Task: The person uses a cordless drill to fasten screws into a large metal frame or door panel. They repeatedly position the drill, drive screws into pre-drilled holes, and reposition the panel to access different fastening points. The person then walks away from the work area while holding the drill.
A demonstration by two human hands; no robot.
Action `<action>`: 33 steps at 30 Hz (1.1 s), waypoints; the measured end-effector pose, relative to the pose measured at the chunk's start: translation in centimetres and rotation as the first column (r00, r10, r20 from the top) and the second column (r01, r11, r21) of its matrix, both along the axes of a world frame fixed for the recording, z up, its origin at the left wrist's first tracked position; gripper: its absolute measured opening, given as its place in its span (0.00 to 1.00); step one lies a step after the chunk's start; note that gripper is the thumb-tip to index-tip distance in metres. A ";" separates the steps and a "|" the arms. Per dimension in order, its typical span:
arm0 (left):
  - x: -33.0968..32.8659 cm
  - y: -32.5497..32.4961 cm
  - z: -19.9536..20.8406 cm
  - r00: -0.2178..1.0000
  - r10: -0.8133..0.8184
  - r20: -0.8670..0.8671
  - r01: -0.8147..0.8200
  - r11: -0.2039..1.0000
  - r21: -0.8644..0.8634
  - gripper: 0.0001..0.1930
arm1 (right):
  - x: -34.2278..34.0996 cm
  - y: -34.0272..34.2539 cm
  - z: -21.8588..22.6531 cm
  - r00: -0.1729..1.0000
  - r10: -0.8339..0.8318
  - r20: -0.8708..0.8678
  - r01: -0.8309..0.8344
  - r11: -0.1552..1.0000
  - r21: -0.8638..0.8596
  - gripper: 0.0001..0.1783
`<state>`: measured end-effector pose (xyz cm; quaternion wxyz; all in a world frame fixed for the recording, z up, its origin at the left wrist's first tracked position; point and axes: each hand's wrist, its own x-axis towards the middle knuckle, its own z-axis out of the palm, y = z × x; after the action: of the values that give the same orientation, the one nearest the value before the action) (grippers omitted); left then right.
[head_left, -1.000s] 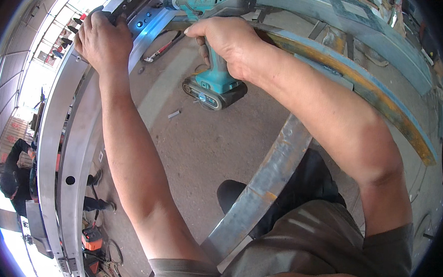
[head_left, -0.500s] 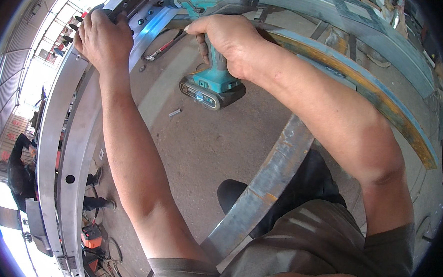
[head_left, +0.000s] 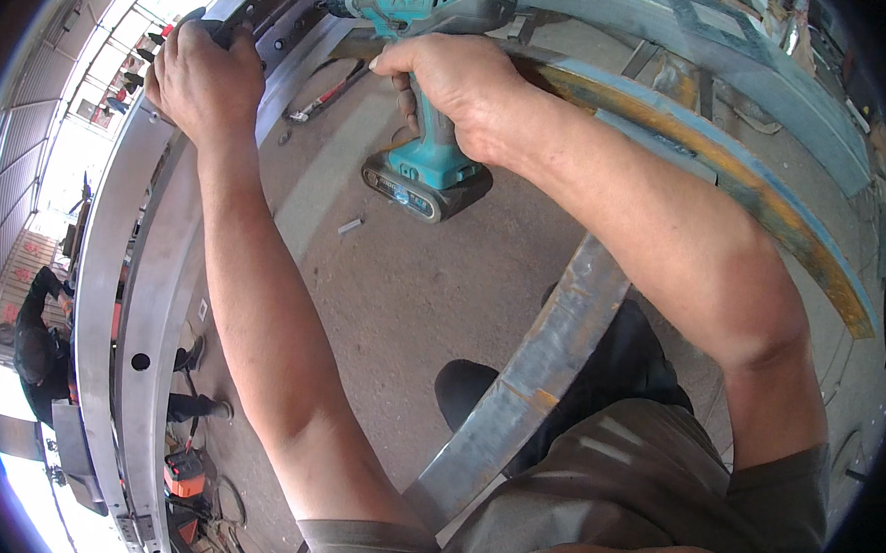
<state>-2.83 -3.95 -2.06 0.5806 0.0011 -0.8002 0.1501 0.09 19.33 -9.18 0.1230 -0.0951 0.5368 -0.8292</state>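
Observation:
My right hand [head_left: 453, 82] is wrapped round the grip of a teal and black cordless drill [head_left: 432, 141], its battery pack hanging below. The drill's chuck points left, at a row of bolts and holes in a long steel beam [head_left: 170, 222]. Over the beam's upper part, my left hand [head_left: 208, 82] is closed, fingers curled. A dark piece shows between its thumb and fingers, too covered to name. Whether the drill's tip touches a bolt cannot be made out.
A rusty curved-looking steel bar [head_left: 767, 213] lies at right. Another steel bar [head_left: 528, 381] crosses before my legs. Pliers-like tool with red handle [head_left: 322, 100] and a small metal piece [head_left: 351, 225] lie on the floor. Beyond the beam, a person [head_left: 44, 346] bends near an orange-black machine [head_left: 184, 475].
The bright bluish light on the beam by the drill's chuck has gone out. The drill has shifted slightly left and down; my left hand stays nearly in place.

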 end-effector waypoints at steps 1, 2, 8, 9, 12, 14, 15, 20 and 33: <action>0.0 0.0 0.0 1.000 -0.006 -0.003 0.006 1.000 -0.001 0.18 | 0.0 0.1 0.0 1.000 0.009 -0.016 -0.009 1.000 -0.007 0.07; 0.0 -0.1 0.1 1.000 -0.002 0.003 0.002 1.000 0.000 0.18 | 0.0 0.0 0.0 1.000 0.008 -0.003 -0.008 1.000 -0.005 0.07; -0.2 -0.5 0.3 1.000 -0.007 -0.015 0.007 1.000 -0.019 0.18 | -0.2 -0.2 -0.2 1.000 0.003 -0.012 -0.003 1.000 0.013 0.08; -0.2 -0.6 0.3 1.000 -0.013 -0.021 0.012 0.999 -0.038 0.18 | -0.2 -0.2 -0.3 1.000 0.005 -0.007 -0.005 1.000 0.013 0.08; 0.1 -0.6 -0.1 0.997 -0.065 -0.038 0.061 0.995 -0.082 0.15 | -0.1 -0.3 -0.4 1.000 0.007 -0.015 -0.006 0.999 0.043 0.08; 0.3 -0.3 -0.9 0.993 -0.061 -0.103 0.048 0.992 -0.121 0.14 | 0.0 -0.3 -0.5 0.999 0.010 -0.031 -0.008 0.998 0.063 0.08; 0.3 -0.2 -1.3 0.992 -0.024 -0.125 0.006 0.991 -0.137 0.13 | 0.1 -0.2 -0.5 0.999 0.011 -0.043 -0.008 0.998 0.066 0.08; 0.1 0.4 -3.1 0.987 0.022 -0.158 -0.038 0.994 -0.098 0.10 | 0.0 -0.2 -0.4 1.000 0.008 -0.020 -0.008 1.000 0.025 0.09; 1.8 0.2 -3.0 0.993 0.093 0.074 -0.071 0.965 -0.254 0.29 | 0.8 -0.5 -0.1 1.000 -0.019 -0.023 0.019 1.000 0.017 0.09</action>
<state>-1.08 -3.75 -5.10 0.5347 -0.0455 -0.7982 0.2737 0.89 18.85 -9.23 0.1099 -0.0986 0.5463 -0.8245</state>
